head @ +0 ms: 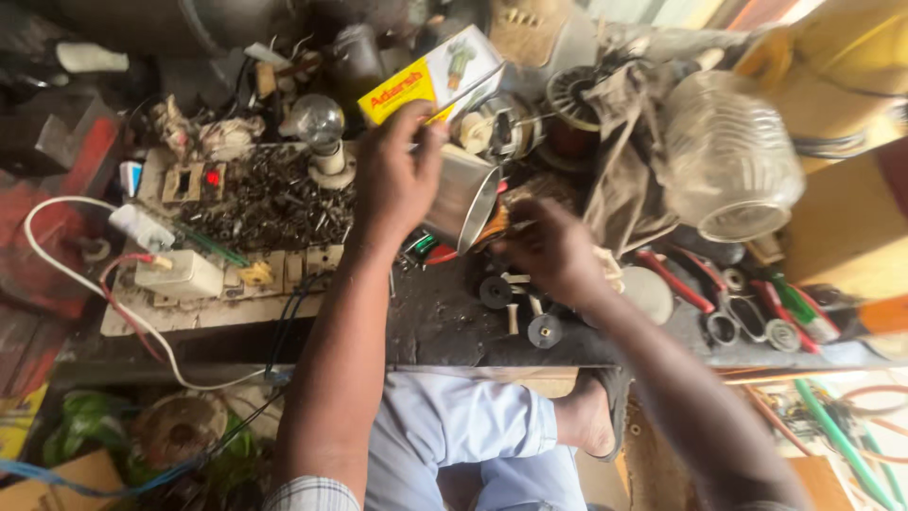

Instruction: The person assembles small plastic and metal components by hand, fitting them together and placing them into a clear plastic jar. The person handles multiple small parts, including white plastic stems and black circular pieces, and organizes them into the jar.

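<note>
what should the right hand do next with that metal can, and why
Probably steady the can's open end. The left hand alone holds the tilted metal can over the cluttered bench, while the right hand sits just below its rim, not clearly touching it.

Daylight from upper right — glare there, left dim; edges perhaps motion-blurred, slightly warped.

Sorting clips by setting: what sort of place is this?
Probably a small electrical repair workbench: a light bulb on a test board, pliers and scissors, and a metal casing in the left hand.
</note>
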The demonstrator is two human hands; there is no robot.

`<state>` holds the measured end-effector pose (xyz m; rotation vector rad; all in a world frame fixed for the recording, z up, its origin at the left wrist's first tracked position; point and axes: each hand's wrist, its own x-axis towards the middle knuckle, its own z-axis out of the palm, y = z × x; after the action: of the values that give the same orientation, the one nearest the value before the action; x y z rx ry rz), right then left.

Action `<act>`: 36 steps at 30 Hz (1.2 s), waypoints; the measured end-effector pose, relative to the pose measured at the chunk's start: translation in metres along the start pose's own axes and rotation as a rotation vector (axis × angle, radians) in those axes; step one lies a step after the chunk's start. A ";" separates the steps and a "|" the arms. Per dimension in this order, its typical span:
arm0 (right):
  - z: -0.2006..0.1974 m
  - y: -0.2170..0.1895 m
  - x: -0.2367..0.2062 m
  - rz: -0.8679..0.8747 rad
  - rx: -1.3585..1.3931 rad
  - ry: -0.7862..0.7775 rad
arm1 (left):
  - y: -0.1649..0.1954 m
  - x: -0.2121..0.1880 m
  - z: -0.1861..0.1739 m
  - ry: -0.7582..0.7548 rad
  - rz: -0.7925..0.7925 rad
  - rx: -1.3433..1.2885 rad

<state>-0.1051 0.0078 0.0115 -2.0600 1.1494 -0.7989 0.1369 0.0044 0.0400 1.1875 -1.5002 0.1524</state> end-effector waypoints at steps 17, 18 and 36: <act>0.059 0.001 0.024 0.112 0.534 0.073 | 0.010 -0.028 0.034 -0.059 -0.167 -0.134; 0.054 0.006 0.022 0.068 0.436 0.062 | 0.014 -0.027 0.036 -0.052 -0.135 -0.088; 0.014 0.040 0.061 -0.798 -0.663 -0.119 | 0.021 0.002 0.085 -0.296 -0.140 -0.277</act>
<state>-0.0876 -0.0595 -0.0159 -3.1556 0.5182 -0.6621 0.0652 -0.0433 0.0231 1.1173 -1.6246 -0.3292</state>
